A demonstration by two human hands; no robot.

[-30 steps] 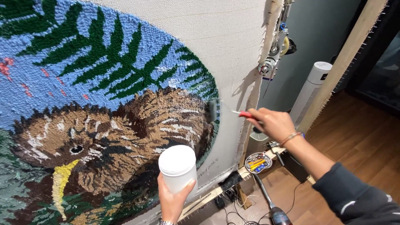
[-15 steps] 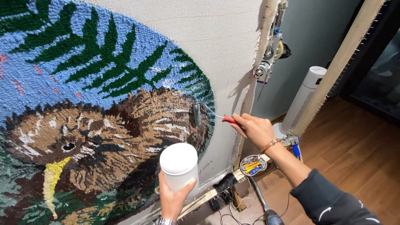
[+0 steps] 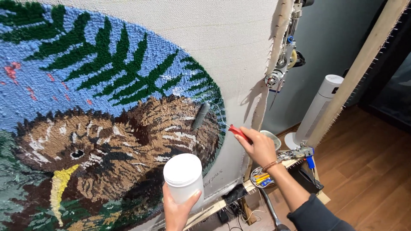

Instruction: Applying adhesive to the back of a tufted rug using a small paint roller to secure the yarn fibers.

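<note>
A tufted rug (image 3: 107, 107) showing a brown long-beaked bird, green fern leaves and blue sky hangs stretched on a pale cloth frame. My right hand (image 3: 256, 145) grips the red handle of a small paint roller (image 3: 200, 115), whose grey roller head rests against the brown tufts at the rug's right side. My left hand (image 3: 177, 208) holds a white plastic jar (image 3: 184, 177) from below, upright, just in front of the rug's lower edge.
A tufting gun (image 3: 282, 64) hangs on the frame's right post. A white tower fan (image 3: 317, 107) stands on the wooden floor behind a slanted wooden beam (image 3: 364, 64). Small tools and a round tin (image 3: 263, 175) lie on the frame's lower ledge.
The roller came into view and now touches the rug's brown area. My right hand moved left and down toward the rug. The jar stays held in my left hand.
</note>
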